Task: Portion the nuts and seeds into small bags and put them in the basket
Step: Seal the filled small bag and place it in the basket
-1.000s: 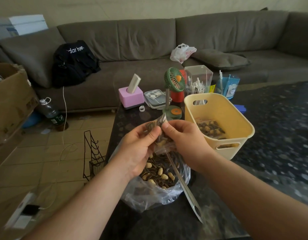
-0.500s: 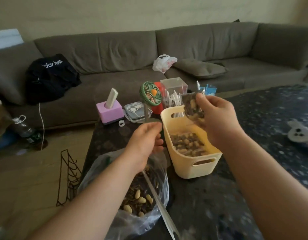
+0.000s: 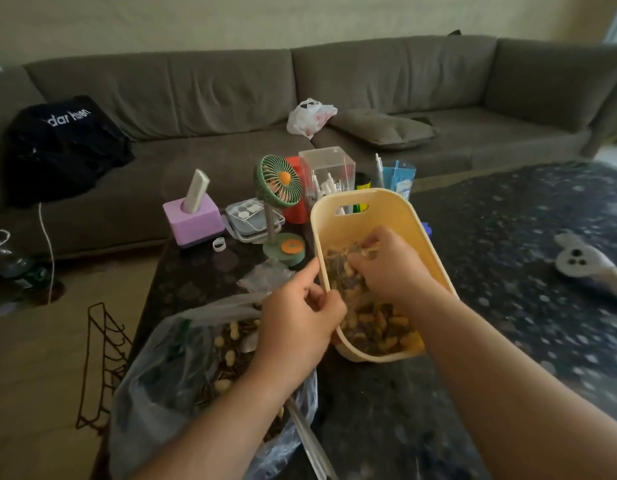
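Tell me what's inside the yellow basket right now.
The yellow basket holds small bags of nuts and seeds. The right hand reaches in, its grip on another bag. The hand and forearm cover part of the floor.
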`<move>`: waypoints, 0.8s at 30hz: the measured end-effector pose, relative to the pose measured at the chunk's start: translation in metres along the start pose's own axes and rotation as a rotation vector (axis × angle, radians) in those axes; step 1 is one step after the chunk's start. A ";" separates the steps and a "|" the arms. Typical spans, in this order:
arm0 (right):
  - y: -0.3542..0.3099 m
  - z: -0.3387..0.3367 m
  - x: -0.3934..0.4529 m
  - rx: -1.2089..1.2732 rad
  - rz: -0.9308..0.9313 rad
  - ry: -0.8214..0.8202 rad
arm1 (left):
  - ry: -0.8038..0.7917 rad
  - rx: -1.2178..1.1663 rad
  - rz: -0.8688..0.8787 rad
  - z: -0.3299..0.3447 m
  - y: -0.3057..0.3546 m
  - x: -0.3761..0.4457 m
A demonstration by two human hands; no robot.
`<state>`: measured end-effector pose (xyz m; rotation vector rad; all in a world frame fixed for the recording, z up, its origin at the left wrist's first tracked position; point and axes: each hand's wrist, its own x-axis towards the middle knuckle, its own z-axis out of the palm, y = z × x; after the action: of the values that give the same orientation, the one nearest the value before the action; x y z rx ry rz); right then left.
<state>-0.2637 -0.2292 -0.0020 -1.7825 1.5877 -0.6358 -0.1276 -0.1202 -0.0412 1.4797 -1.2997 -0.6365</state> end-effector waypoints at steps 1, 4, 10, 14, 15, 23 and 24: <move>0.003 0.004 0.002 0.016 0.006 -0.021 | 0.011 0.002 0.009 0.001 -0.002 -0.002; 0.007 0.009 0.000 -0.029 -0.028 -0.064 | 0.027 -0.003 0.043 0.002 -0.002 -0.012; 0.012 0.013 -0.010 -0.427 -0.267 0.052 | 0.022 0.020 0.090 -0.001 0.002 -0.020; 0.010 0.013 -0.012 -0.497 -0.426 0.074 | 0.002 0.008 0.075 -0.003 0.003 -0.021; 0.009 0.014 -0.012 -0.522 -0.477 0.024 | -0.002 -0.001 0.069 -0.003 0.004 -0.021; 0.020 0.022 -0.009 -0.479 -0.422 -0.101 | -0.005 -0.024 0.029 -0.002 0.002 -0.019; 0.021 0.021 -0.009 -0.471 -0.440 -0.089 | -0.007 -0.016 0.033 -0.002 0.002 -0.019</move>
<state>-0.2634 -0.2185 -0.0306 -2.5114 1.3663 -0.3815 -0.1318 -0.1018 -0.0431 1.4414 -1.3189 -0.6298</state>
